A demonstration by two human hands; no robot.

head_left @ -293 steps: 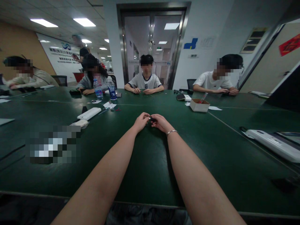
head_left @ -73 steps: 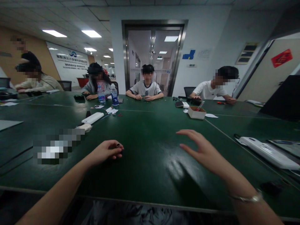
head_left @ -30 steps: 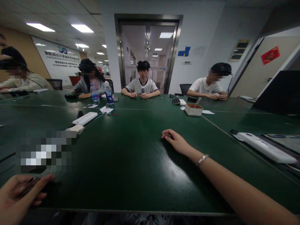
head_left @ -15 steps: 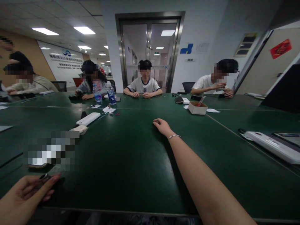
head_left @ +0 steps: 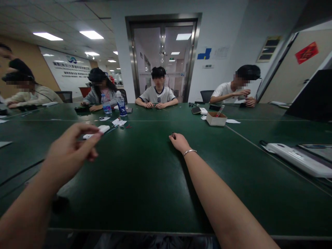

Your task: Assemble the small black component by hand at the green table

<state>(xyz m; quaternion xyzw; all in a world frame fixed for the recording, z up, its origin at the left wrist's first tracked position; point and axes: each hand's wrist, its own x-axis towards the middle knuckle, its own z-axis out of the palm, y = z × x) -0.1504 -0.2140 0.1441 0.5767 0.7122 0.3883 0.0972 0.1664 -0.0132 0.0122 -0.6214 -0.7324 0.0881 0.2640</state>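
Note:
My left hand (head_left: 74, 148) is raised over the left side of the green table (head_left: 135, 193), slightly blurred. Its thumb and index fingertips come together, and I cannot make out what is between them. Behind those fingertips lies a white oblong device (head_left: 103, 128), partly covered by the hand. Below my left wrist, a dark blurred shape (head_left: 61, 204) shows on the table near its front edge. My right hand (head_left: 179, 141), with a silver bracelet (head_left: 190, 151) at the wrist, rests on the middle of the table. Its fingers are curled round a small dark object (head_left: 173, 135), mostly hidden.
Two bottles (head_left: 121, 103) and white paper scraps (head_left: 119, 122) stand and lie at the back left. An open box (head_left: 216, 119) sits back right, and a white power strip-like device (head_left: 298, 159) at far right. Several people sit round the table.
My left hand has moved up and forward from the front left edge; the dark ring-ended piece it held no longer shows in its fingers. My right hand stays in place; the view has shifted slightly.

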